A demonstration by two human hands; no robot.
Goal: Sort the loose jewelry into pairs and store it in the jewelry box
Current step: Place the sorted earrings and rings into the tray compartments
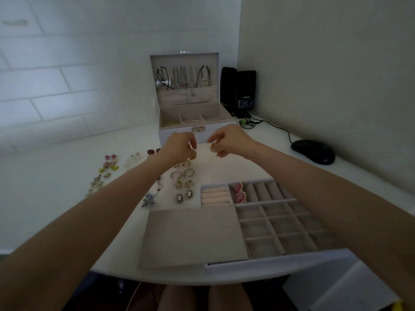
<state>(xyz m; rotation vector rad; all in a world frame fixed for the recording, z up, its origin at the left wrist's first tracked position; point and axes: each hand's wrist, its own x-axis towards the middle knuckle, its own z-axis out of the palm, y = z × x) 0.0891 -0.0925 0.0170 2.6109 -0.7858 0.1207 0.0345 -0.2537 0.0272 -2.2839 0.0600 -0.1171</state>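
Several pairs already lie set out on the white desk (56, 198). At the left of the frame are the star earrings (110, 156) and a yellow heart pair (113, 168), with other small pieces below them too small to name. Toward the middle are gold hoops (182, 173), a cameo pair (184, 196) and a blue pendant (149, 199). By this layout the pairing looks well along, while the storing has barely begun. Just above the hoops the left hand (179, 145) hangs with its fingers curled downward over some gold bits. I cannot tell whether it pinches one or only touches it. Close to its right, not touching it, the right hand (229, 140) pinches a small gold piece (212, 146) between thumb and forefinger, held just above the desk in front of the jewelry box (179, 133). The box stands open at centre top, with necklaces hanging in its lid. Below the hands, in the lower middle, a flat grey pad (193, 234) lies against the divided tray (269, 202). Only pink earrings (239, 193) fill one of the tray's upper slots; the other cells that show look unused. So the piece in the right hand is well apart from the tray, and nearly every pair still has to go in. At far right sit two dark speakers (239, 90) and a black mouse (313, 151).
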